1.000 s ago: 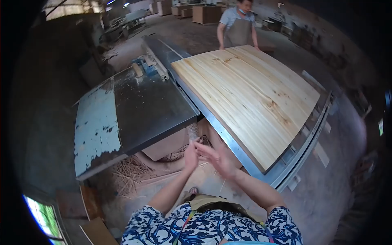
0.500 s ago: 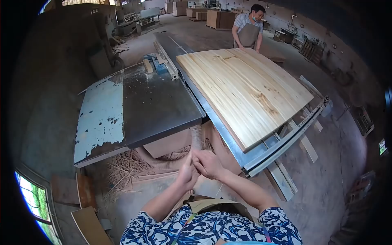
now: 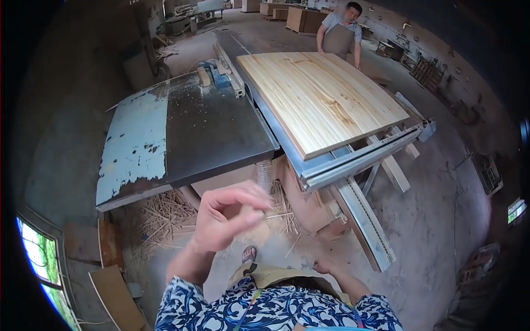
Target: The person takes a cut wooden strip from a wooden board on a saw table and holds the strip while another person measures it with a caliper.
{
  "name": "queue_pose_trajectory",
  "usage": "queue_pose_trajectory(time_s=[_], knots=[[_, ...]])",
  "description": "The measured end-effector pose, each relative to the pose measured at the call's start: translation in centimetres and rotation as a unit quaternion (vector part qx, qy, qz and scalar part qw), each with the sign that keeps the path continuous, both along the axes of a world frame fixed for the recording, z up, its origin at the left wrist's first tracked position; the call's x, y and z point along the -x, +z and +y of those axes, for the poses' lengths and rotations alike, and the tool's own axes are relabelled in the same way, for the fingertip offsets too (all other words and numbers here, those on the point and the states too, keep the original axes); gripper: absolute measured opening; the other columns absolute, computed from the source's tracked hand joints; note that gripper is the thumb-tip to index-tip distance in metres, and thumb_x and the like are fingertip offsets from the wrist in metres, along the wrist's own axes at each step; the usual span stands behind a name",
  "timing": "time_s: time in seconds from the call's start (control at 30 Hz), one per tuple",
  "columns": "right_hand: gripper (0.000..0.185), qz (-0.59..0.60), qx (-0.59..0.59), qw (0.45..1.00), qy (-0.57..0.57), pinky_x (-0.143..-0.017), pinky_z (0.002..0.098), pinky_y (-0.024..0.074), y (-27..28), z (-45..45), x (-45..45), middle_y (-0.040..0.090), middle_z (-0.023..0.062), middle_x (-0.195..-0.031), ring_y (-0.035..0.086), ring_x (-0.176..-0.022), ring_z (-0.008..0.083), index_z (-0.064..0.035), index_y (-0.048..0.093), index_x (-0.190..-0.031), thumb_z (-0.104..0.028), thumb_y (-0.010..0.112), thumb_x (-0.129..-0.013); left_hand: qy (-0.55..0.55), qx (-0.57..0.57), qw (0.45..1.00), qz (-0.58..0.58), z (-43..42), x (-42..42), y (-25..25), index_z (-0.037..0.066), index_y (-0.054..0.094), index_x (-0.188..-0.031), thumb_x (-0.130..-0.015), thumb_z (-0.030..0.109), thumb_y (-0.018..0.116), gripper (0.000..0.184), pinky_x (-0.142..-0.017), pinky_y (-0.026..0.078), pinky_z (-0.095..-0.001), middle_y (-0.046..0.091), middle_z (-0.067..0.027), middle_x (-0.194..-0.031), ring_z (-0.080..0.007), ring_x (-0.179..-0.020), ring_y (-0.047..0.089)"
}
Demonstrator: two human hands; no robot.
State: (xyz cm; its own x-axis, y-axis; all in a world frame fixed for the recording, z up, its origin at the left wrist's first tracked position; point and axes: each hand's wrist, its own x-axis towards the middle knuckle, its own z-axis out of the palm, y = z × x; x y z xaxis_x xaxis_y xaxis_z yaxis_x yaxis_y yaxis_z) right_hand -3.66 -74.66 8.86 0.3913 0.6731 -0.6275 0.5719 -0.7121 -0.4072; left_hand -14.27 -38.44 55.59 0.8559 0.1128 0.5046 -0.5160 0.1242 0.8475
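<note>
My left hand [image 3: 223, 218] is raised in front of the saw table [image 3: 215, 135]. Its fingers curve forward with the thumb apart from them, and no object shows in the gap; the fingertips are blurred. Low by my waist, next to the apron [image 3: 292, 276], is my right hand [image 3: 327, 267]; its fingers are mostly hidden. Beyond both hands, a wide pale wooden panel [image 3: 326, 99] lies flat on the sliding carriage [image 3: 359, 157] at the right of the table. Neither hand touches the panel.
A co-worker [image 3: 338, 38] stands at the panel's far edge. A wood block [image 3: 203, 76] lies by the fence [image 3: 228, 71]. Wood offcuts [image 3: 165, 218] pile under the table near a flexible hose [image 3: 264, 175]. A metal support arm [image 3: 365, 220] juts toward me on the right.
My hands were together before me; now they are apart, the left lifted and the right lowered to my waist. The panel and carriage have slid away from me.
</note>
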Motion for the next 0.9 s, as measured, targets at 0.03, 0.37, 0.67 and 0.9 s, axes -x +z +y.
queue_pose_trajectory(time_s=[0.03,0.37,0.67,0.9], knots=[[0.030,0.010,0.006,1.000,-0.013,-0.077,0.0431,0.0471,0.7,-2.6,1.9,0.062,0.0218,-0.088,0.060,-0.082,0.0373,-0.0020,0.065,-0.085,-0.027,0.051,-0.076,-0.075,-0.016,0.995,-0.067,-2.4,0.8,2.9,-0.006,0.064,-0.087,-0.077,0.003,0.061,0.014,-0.078,0.044,-0.0320,0.062,-0.0138,-0.086,-0.0220,-0.084,0.057],[0.033,0.008,-0.042,0.986,-0.163,-0.076,0.0423,0.0475,1.8,-15.3,15.5,0.063,0.0197,-0.089,0.060,-0.084,0.0365,-0.0034,0.065,-0.087,-0.033,0.053,-0.077,-0.362,-0.093,0.873,-0.313,-21.8,6.3,13.3,-0.007,0.065,-0.077,-0.081,0.009,0.062,0.016,-0.061,0.049,-0.0299,0.060,-0.0162,-0.075,-0.0256,-0.072,0.054],[0.034,0.016,-0.049,0.987,-0.153,-0.075,0.0415,0.0480,-1.5,-28.6,24.8,0.063,0.0188,-0.087,0.060,-0.083,0.0350,-0.0050,0.066,-0.085,-0.036,0.053,-0.078,-0.278,-0.058,0.891,-0.354,-34.3,13.9,11.5,-0.006,0.062,-0.072,-0.082,0.009,0.061,0.018,-0.058,0.048,-0.0275,0.059,-0.0143,-0.073,-0.0231,-0.070,0.054],[0.033,0.025,-0.052,0.982,-0.178,-0.076,0.0409,0.0480,0.1,-34.5,30.8,0.064,0.0187,-0.086,0.060,-0.083,0.0344,-0.0050,0.066,-0.085,-0.034,0.053,-0.079,-0.301,-0.064,0.878,-0.367,-42.5,19.7,10.3,-0.007,0.061,-0.076,-0.083,0.008,0.060,0.016,-0.060,0.049,-0.0287,0.059,-0.0138,-0.076,-0.0229,-0.071,0.054]])
